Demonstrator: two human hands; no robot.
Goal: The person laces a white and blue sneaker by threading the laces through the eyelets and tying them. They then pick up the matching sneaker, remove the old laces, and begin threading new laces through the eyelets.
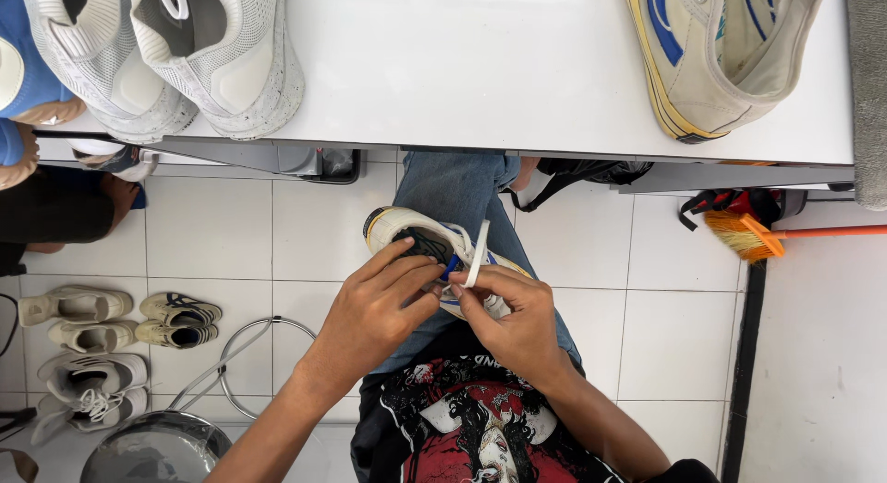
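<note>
A cream-and-blue sneaker [416,238] was found on the lap, just below the worktop [517,95] edge, toe toward it. The left hand [383,303] was clamped on its upper. The right hand [513,321] was pinched on the white lace [478,252], drawn toward the worktop.
</note>
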